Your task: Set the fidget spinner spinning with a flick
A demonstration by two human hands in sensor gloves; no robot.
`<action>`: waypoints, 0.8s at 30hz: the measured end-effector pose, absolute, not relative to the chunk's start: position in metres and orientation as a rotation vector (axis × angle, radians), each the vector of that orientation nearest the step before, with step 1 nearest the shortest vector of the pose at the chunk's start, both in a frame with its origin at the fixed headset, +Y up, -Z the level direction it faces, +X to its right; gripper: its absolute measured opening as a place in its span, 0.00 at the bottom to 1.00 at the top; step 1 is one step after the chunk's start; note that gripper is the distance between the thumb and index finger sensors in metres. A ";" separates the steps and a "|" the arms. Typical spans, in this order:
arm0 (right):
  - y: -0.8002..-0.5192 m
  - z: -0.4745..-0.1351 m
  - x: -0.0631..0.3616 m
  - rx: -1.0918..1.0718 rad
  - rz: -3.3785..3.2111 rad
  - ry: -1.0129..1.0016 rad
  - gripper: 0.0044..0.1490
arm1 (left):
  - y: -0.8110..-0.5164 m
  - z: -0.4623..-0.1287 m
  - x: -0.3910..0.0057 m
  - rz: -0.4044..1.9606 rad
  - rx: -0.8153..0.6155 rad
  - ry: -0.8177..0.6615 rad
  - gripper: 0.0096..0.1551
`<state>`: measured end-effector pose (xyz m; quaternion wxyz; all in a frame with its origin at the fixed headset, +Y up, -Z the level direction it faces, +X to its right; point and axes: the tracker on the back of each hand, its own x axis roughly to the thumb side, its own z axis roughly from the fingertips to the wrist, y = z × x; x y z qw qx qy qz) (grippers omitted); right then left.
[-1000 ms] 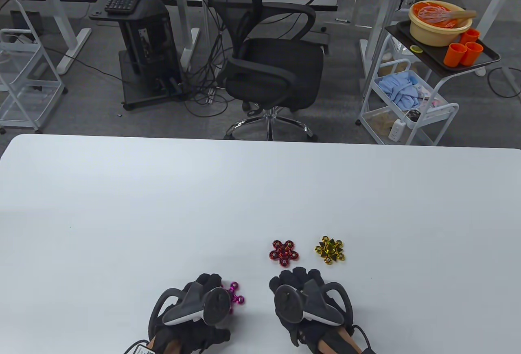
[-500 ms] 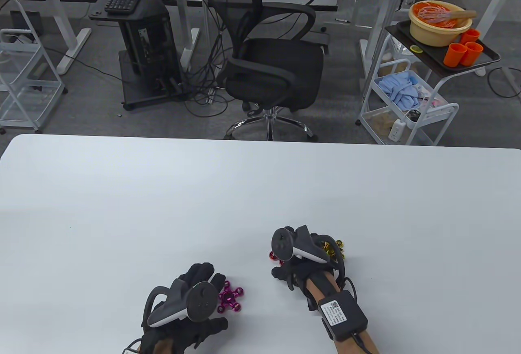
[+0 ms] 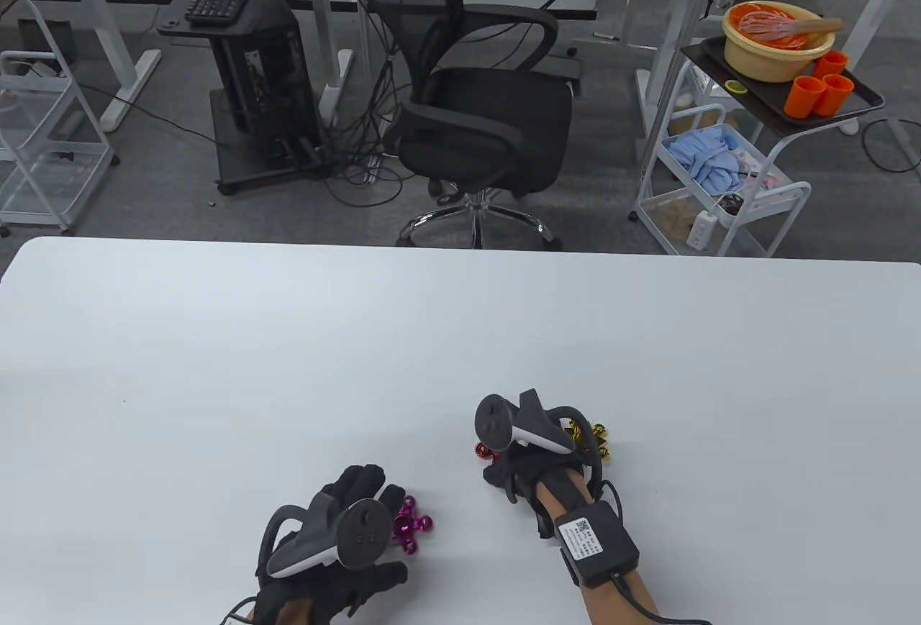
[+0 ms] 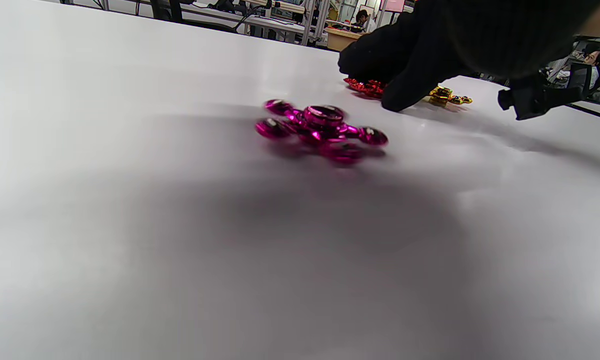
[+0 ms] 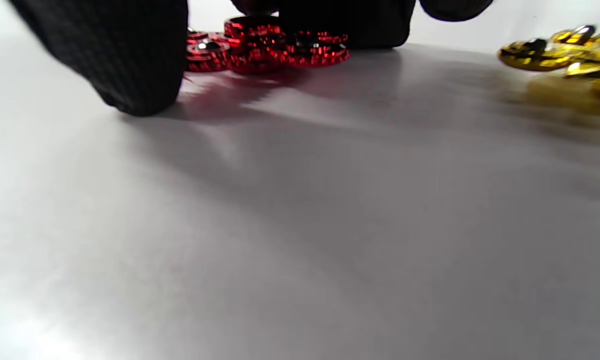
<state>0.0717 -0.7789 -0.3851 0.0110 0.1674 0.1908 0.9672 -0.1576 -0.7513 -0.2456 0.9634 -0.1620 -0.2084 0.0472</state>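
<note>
A magenta fidget spinner [image 3: 411,526] lies flat on the white table [image 3: 216,366], just right of my left hand [image 3: 363,492]. In the left wrist view the magenta spinner [image 4: 322,130] lies free with no finger on it, its arms slightly blurred. My right hand [image 3: 514,465] covers most of a red spinner [image 3: 481,449]. In the right wrist view a fingertip [image 5: 255,6] sits on top of the red spinner [image 5: 265,47], and the thumb [image 5: 130,65] rests on the table to its left. A gold spinner [image 3: 599,436] lies just right of that hand.
The gold spinner also shows in the right wrist view [image 5: 565,55], apart from the fingers. A black office chair [image 3: 475,107] stands beyond the table's far edge. A cart with an orange bowl [image 3: 781,39] and cups stands at the back right.
My right hand has moved forward from the near edge onto the red spinner, now hiding most of it. My left hand drew back slightly, then closed in again beside the magenta spinner, which has turned.
</note>
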 end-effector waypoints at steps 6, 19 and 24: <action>-0.777 -0.392 0.074 0.563 2.998 0.499 0.58 | -0.752 -0.245 -0.154 0.097 -0.324 -0.429 0.53; -0.758 -0.286 0.067 1.023 2.897 0.302 0.61 | -0.755 -0.243 -0.145 0.070 -0.306 -0.438 0.53; -0.764 -0.264 0.058 1.150 2.866 0.321 0.61 | -0.757 -0.241 -0.140 0.045 -0.301 -0.448 0.53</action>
